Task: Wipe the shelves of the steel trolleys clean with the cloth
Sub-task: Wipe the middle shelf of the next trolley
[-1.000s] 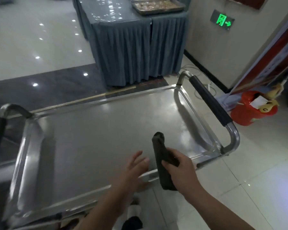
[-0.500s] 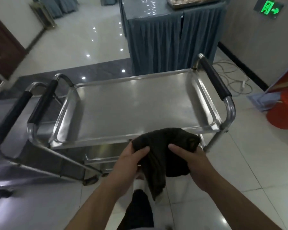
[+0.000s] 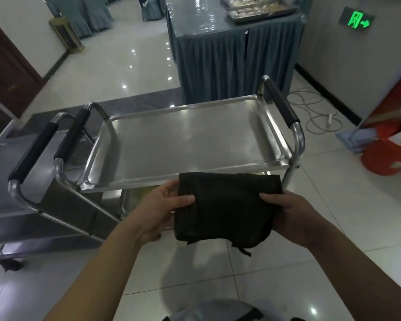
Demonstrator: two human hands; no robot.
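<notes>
Being held spread between both hands, the dark cloth (image 3: 225, 207) is kept in the air just in front of the near rim of the steel trolley (image 3: 190, 144), level with its top shelf but not touching it. The cloth's left edge is being pinched by the left hand (image 3: 164, 209), thumb on top and fingers curled beneath. Its right edge is being gripped by the right hand (image 3: 289, 214), thumb pressed over the fabric, the other fingers hidden under it. A loose corner is hanging below the cloth. The trolley's top shelf is being shown bare and reflective, with black-sleeved handles at both ends. A second trolley (image 3: 21, 172) is being seen just left of the first, its handle beside the first trolley's left handle. Beyond the trolley a skirted table (image 3: 229, 63) is standing; right of the trolley, a red container (image 3: 384, 156) and a cable (image 3: 315, 112) are lying on the tiled floor.
</notes>
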